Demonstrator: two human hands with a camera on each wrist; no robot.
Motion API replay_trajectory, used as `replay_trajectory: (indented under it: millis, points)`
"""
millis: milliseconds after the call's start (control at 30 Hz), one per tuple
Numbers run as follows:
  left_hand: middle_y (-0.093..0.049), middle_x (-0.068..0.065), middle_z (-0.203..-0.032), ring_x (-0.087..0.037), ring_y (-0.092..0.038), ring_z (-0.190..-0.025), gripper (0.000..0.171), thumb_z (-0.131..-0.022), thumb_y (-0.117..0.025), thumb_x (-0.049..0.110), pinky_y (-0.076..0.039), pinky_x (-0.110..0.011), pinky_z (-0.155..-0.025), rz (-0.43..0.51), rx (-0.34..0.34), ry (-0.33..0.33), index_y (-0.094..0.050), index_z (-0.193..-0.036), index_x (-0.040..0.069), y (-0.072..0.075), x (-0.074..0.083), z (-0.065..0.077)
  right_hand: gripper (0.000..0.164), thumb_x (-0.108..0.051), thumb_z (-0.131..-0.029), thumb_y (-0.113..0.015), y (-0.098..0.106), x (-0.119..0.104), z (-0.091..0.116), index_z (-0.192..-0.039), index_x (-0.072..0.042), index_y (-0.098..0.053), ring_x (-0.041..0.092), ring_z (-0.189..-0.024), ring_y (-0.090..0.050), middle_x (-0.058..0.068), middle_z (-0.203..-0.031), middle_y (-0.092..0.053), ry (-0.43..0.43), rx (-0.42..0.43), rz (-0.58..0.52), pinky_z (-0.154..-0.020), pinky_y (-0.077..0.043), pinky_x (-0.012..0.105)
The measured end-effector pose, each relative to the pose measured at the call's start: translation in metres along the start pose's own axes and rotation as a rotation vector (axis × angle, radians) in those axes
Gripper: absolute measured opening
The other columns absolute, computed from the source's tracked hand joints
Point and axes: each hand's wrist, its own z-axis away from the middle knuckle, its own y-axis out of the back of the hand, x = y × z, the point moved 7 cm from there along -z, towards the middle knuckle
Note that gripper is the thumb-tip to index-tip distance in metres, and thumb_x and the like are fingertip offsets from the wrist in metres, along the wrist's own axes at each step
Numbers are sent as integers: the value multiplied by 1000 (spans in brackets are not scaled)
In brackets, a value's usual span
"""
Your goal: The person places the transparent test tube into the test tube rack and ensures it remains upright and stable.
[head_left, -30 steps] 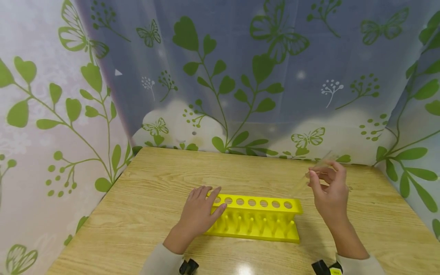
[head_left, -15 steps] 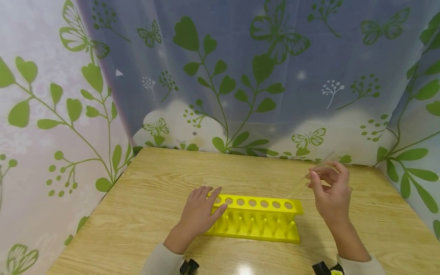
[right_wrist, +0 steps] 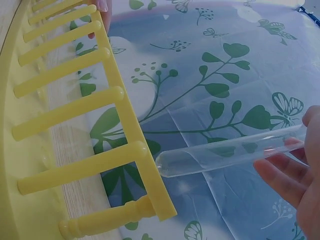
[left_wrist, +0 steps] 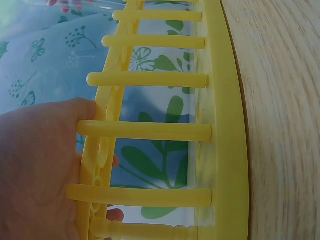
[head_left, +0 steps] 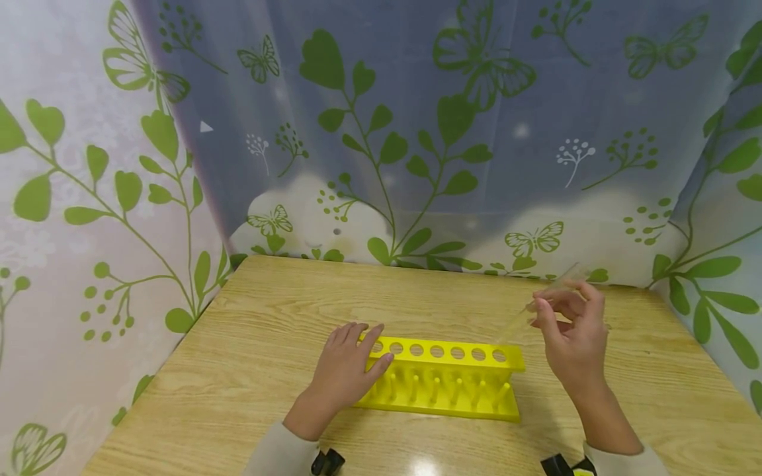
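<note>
A yellow test tube rack [head_left: 447, 357] stands on the table, with a row of round holes along its top and upright pegs below. My left hand [head_left: 342, 370] grips its left end, thumb in front and fingers over the back of the top bar. To the right of the rack, my right hand [head_left: 574, 340] pinches a clear glass test tube [right_wrist: 215, 154] between thumb and fingers. The tube slants, its rounded bottom pointing down-left toward the rack's right end. In the right wrist view that rounded end appears close beside the top bar, and the tube looks empty.
The wood-grain table [head_left: 286, 291] runs back to a blue curtain [head_left: 381, 165] printed with green leaves and butterflies. More patterned cloth [head_left: 77, 231] hangs at the left. A black wrist device [head_left: 327, 461] shows at the left cuff.
The test tube in my right hand has shifted very slightly, its lower end a touch further left toward the rack. My left hand and the rack have stayed put.
</note>
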Motion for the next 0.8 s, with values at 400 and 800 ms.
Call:
replay_trajectory:
  millis: [400, 800]
  points:
    - [-49, -16, -137, -36, -42, -130, 56, -99, -49, 47, -30, -54, -110, -14, 3, -4, -46, -144, 13, 0, 1, 0, 46, 19, -87, -54, -3, -3, -1, -128, 16, -32, -5, -79, -62, -11, -100, -60, 43, -36, -8, -61, -52, 11]
    - [-50, -16, -137, -36, -43, -130, 56, -99, -48, 48, -30, -53, -110, -22, 13, -8, -47, -144, 14, 1, 2, 1, 47, 19, -86, -56, -4, -6, 0, -127, 16, -33, -4, -78, -63, -11, -99, -61, 59, -45, -7, -60, -52, 11]
